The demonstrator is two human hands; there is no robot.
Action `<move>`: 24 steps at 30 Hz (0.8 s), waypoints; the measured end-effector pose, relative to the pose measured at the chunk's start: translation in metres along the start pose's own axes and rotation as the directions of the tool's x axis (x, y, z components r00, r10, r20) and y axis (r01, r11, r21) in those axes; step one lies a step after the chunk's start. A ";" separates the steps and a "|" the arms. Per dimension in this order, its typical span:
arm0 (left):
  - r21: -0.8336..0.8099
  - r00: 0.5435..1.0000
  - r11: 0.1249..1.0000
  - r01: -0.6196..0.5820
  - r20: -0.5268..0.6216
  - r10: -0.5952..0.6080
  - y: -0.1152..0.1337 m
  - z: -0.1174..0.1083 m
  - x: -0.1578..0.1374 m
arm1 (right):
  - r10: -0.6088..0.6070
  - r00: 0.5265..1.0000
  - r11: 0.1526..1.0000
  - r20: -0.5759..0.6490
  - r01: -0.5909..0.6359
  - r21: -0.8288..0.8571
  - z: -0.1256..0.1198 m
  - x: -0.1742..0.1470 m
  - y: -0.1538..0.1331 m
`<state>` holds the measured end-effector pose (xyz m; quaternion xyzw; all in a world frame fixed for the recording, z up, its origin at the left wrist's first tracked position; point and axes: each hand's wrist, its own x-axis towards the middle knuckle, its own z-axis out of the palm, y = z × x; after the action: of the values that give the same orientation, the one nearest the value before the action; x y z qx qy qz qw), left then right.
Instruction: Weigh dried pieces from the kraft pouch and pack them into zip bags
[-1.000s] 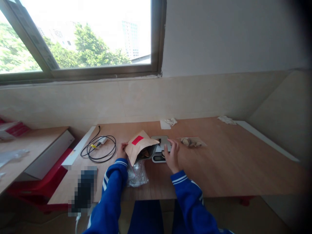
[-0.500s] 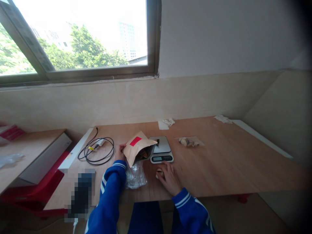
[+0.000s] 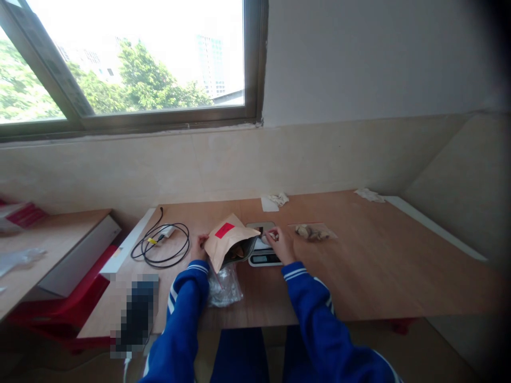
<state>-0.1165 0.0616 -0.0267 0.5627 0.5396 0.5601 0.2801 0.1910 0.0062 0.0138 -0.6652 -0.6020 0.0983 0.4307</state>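
A brown kraft-paper pouch (image 3: 224, 242) with a red label lies tilted, its mouth gaping to the lower right and showing brown pieces inside. My left hand (image 3: 201, 248) is closed on the pouch's left edge. Over the kitchen scale (image 3: 264, 260), my right hand (image 3: 282, 246) pinches a small pale piece (image 3: 273, 235), its kind too small to make out. The pouch and my right hand cover much of the scale's plate. A clear plastic bag (image 3: 225, 288) lies below the pouch, partly under it.
A clear zip bag (image 3: 315, 232) with several pale dried pieces lies right of the scale. To the left are a coiled black cable (image 3: 159, 261) and a blurred-out dark device (image 3: 138, 314). Crumpled tissue (image 3: 280, 199) and another white scrap (image 3: 370, 195) lie along the back edge.
My right hand has lifted from the table in front of the scale and moved up over the scale with the pale piece. My left hand still holds the pouch.
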 end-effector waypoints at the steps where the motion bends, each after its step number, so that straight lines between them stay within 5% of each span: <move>1: -0.001 1.000 1.000 0.001 0.000 -0.001 0.000 0.000 0.000 | 0.033 0.999 0.999 0.021 -0.032 -0.033 0.002 0.008 0.002; 3: -0.003 1.000 1.000 0.002 -0.001 -0.002 0.000 0.000 0.000 | 0.065 0.997 0.995 0.040 -0.062 -0.083 0.007 0.015 0.002; 6: -0.008 1.000 1.000 0.000 0.000 0.000 -0.001 0.001 0.000 | 0.024 0.994 0.999 -0.109 -0.027 -0.025 0.009 0.005 -0.009; 11: -0.012 1.000 1.000 -0.003 0.003 0.003 -0.003 0.001 0.000 | -0.123 0.941 0.924 -0.314 0.224 0.310 -0.006 -0.038 -0.057; 14: -0.015 1.000 1.000 -0.006 0.003 0.006 -0.003 0.001 0.000 | -0.297 0.940 0.867 -0.167 0.338 0.366 -0.014 -0.059 -0.082; 17: -0.016 1.000 1.000 -0.011 0.004 0.011 -0.003 0.001 -0.001 | -0.404 0.914 0.891 0.036 0.385 0.243 -0.014 -0.068 -0.093; 24: -0.037 1.000 0.999 -0.020 0.015 0.021 -0.010 0.002 0.001 | -0.244 0.960 0.964 0.135 0.255 -0.071 -0.004 -0.071 -0.084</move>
<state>-0.1178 0.0652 -0.0358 0.5673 0.5213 0.5683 0.2889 0.1153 -0.0669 0.0466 -0.5946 -0.7107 0.0583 0.3715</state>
